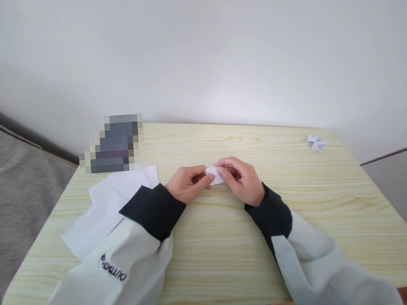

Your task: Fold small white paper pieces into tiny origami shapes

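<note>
A small folded piece of white paper is pinched between both of my hands over the middle of a light wooden table. My left hand grips its left end with fingers curled. The fingers of my right hand close on its right end. Both wrists rest on the tabletop.
Several loose white paper sheets lie on the table under my left forearm. Two small folded paper pieces sit near the far right corner. A blurred dark object stands at the far left edge. A white wall is behind the table.
</note>
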### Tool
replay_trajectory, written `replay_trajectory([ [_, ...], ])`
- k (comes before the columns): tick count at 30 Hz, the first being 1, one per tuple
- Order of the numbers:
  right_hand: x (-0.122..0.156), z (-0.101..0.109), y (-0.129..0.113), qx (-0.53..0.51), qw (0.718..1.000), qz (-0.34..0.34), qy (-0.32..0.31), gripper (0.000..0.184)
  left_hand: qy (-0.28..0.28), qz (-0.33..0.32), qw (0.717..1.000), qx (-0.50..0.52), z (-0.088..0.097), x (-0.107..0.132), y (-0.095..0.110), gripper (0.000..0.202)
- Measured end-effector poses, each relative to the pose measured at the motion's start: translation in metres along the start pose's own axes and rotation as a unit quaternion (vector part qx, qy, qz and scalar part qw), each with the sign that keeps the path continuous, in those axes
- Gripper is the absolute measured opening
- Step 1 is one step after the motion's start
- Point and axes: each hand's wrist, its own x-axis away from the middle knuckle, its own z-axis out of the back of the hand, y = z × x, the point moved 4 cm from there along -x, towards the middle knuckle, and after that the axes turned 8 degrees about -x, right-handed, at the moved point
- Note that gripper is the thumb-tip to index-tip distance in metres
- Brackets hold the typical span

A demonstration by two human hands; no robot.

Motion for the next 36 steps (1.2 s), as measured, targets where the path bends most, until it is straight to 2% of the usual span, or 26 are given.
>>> replay_trajectory([
  [9, -0.001, 0.001, -0.006, 0.028, 0.998, 0.050, -0.004, 0.018, 0.007, -0.001, 1.000, 0.019, 0.001, 0.000, 0.003, 0.032],
  [14, 0.002, 0.000, 0.003, -0.005, 1.000, -0.022, -0.010, 0.016, 0.048, 0.012, 0.997, 0.052, 0.004, 0.000, 0.002, 0.030],
  [16, 0.002, -0.002, 0.002, 0.011, 0.999, -0.026, -0.029, 0.015, 0.053, 0.017, 0.997, 0.055, 0.004, 0.000, 0.001, 0.030],
  [25, -0.001, -0.003, -0.009, 0.076, 0.992, 0.039, -0.092, 0.021, 0.038, -0.004, 0.999, 0.005, 0.006, 0.003, 0.005, 0.030],
  [28, 0.000, -0.003, -0.005, 0.050, 0.996, 0.018, -0.075, 0.021, 0.044, 0.006, 0.999, 0.019, 0.007, 0.002, 0.006, 0.031],
  [33, 0.001, -0.001, 0.002, -0.032, 0.997, -0.055, -0.038, 0.025, 0.047, 0.013, 0.996, 0.073, 0.003, 0.001, 0.002, 0.031],
  [36, 0.001, 0.000, 0.001, -0.029, 0.997, -0.059, -0.036, 0.031, 0.039, 0.008, 0.996, 0.074, 0.001, 0.000, 0.000, 0.030],
])
